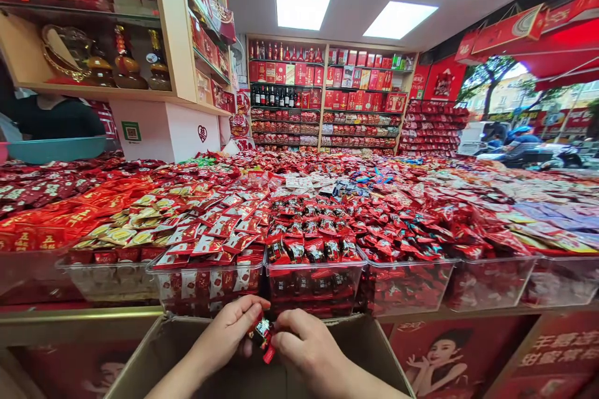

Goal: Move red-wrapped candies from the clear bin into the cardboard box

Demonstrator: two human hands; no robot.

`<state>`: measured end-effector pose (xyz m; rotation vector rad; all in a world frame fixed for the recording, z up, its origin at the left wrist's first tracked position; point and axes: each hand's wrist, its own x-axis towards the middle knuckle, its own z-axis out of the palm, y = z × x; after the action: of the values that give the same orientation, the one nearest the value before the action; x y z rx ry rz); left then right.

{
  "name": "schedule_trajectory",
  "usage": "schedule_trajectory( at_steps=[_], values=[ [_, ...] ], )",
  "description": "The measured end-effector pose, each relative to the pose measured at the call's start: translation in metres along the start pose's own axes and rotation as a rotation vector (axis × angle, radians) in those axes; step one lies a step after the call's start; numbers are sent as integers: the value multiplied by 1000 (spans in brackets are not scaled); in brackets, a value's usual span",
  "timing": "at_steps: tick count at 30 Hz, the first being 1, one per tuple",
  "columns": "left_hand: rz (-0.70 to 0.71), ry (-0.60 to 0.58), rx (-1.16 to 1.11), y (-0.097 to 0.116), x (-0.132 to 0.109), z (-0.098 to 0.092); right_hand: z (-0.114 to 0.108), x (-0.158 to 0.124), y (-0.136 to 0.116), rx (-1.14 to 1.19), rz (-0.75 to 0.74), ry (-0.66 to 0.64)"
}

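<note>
Between my two hands is a wrapped candy (261, 331) in a black and red wrapper with red twisted ends. My left hand (229, 331) pinches it from the left side, thumb and forefinger closed on it. From the right, the closed fingers of my right hand (306, 341) are at the same candy; their tips partly hide it. Both hands are above an open cardboard box (369, 349). Just beyond them stands a clear plastic bin (314, 274) filled with neatly rowed candies in similar black and red wrappers.
More clear bins (412, 283) of wrapped sweets line the counter to both sides. Shelves (322, 93) with bottles and red boxes stand at the back. A person (56, 118) in dark clothing is behind a teal basin (58, 148) at left. A street lies at right.
</note>
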<state>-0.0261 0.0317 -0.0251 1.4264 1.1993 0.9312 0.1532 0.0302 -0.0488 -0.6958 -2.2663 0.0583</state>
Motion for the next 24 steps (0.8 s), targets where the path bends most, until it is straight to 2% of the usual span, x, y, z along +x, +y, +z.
schedule_trajectory(
  at_steps=[3, 6, 9, 11, 13, 18, 21, 24],
  values=[
    [11, 29, -13, 2, -3, -1, -12, 4, -7, -78, -214, 74],
    [25, 65, -17, 1, -4, 0, -42, 13, -17, -57, -331, 87],
    [21, 67, -17, 0, -3, 0, -80, 35, -12, -65, -336, 134],
    [19, 61, -17, -1, -2, 1, -100, 59, 4, -150, -287, 205],
    [16, 54, -16, -2, -1, 1, -113, 89, 27, -290, -205, 207],
    [14, 36, -15, -3, 1, -1, -115, 149, 77, -623, -2, -65],
    [12, 35, -19, -4, 1, -1, -107, 163, 88, -654, 21, -130],
    [7, 33, -29, -5, 2, -2, -100, 165, 91, -658, 25, -194]
  ],
)
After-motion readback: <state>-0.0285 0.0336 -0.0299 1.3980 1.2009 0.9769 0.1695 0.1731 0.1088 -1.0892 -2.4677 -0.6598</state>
